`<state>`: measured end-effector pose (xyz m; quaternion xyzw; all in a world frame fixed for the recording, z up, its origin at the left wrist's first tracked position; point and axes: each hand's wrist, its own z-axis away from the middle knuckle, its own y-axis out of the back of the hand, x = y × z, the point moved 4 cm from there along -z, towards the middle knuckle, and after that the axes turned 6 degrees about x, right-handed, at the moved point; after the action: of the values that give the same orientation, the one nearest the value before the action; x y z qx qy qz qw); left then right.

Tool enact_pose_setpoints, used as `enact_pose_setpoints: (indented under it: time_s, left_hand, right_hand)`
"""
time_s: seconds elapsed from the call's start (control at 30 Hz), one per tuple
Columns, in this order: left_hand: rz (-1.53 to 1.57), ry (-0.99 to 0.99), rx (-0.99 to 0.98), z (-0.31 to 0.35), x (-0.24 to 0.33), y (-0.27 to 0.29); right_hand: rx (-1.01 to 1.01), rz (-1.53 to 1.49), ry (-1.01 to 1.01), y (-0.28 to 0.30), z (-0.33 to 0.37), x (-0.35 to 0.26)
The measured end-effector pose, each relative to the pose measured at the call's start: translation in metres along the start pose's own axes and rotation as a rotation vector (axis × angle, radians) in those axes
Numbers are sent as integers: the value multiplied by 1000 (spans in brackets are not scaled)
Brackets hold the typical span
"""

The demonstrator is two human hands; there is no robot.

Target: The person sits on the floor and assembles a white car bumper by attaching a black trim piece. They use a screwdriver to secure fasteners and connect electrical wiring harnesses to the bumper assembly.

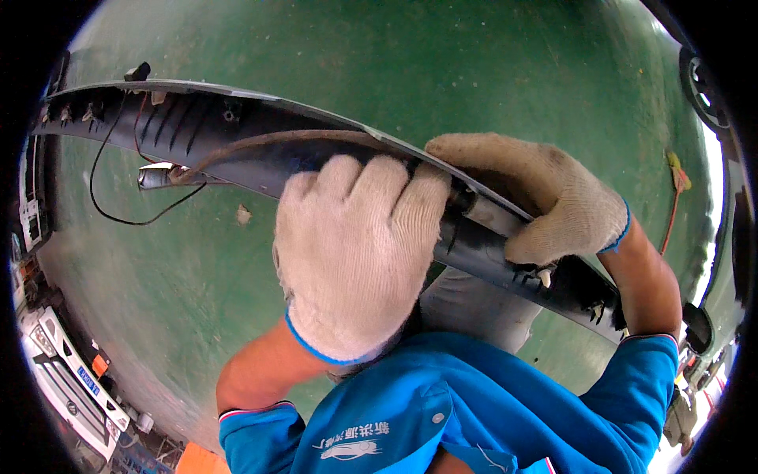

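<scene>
A long black trim panel [205, 134] with a pale edge runs across in front of me, its ribbed inner side facing me. My left hand [359, 245], in a white knitted glove, lies over the panel's middle with its fingers curled onto it. A brownish strip [292, 137] runs along the panel and disappears near those fingertips. Farther right, my right hand [545, 197], gloved likewise, grips the panel's edge between thumb and fingers; some fingers are hidden. White clips [544, 277] sit near the panel's right end. A thin black cable [118, 219] loops below its left part.
Beneath everything is a green floor [505, 71] with a small pale scrap [244, 213]. My grey trouser leg [478, 308] is under the panel. A white vehicle [75, 387] stands at lower left, and a broom [677, 178] and a car wheel [703, 88] are at right.
</scene>
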<state>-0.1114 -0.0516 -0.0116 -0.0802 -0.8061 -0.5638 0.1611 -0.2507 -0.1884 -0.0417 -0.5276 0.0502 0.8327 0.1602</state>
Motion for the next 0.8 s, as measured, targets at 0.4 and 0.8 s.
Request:
enact_pose_setpoints:
  time_s: [0.4, 0.8]
  left_hand:
    - [107, 230, -206, -4, 6, 21]
    - [693, 541, 94, 18, -9, 16]
  right_hand:
    - [-37, -7, 39, 0, 1, 3]
    - [-29, -62, 24, -1, 4, 2]
